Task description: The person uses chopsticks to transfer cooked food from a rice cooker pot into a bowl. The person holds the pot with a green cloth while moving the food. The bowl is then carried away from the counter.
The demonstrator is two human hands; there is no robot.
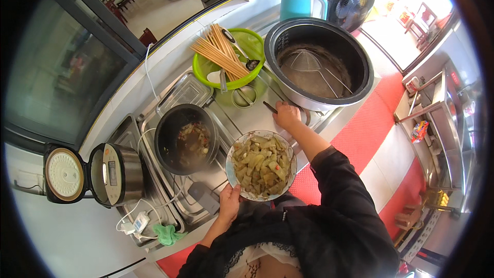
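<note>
My left hand (230, 204) grips the near rim of a patterned plate (292, 158) heaped with cooked sliced vegetables (262, 164). Beyond the plate, my right hand (287, 115) is closed around a dark, slim handle, whose far part is hidden by the hand. To the left of the plate sits a dark cooking pot (166, 139) with some of the same food and red bits in liquid. Ahead of my right hand stands a large black-lined pot (272, 54) holding brownish liquid and a wire strainer (307, 61).
A green basket (198, 75) holds wooden chopsticks (224, 54) and a ladle (251, 63). An open rice cooker (131, 173) is at the left, near cords and a green cloth (168, 234). A blue kettle (295, 2) and a fan (351, 4) stand behind the large pot.
</note>
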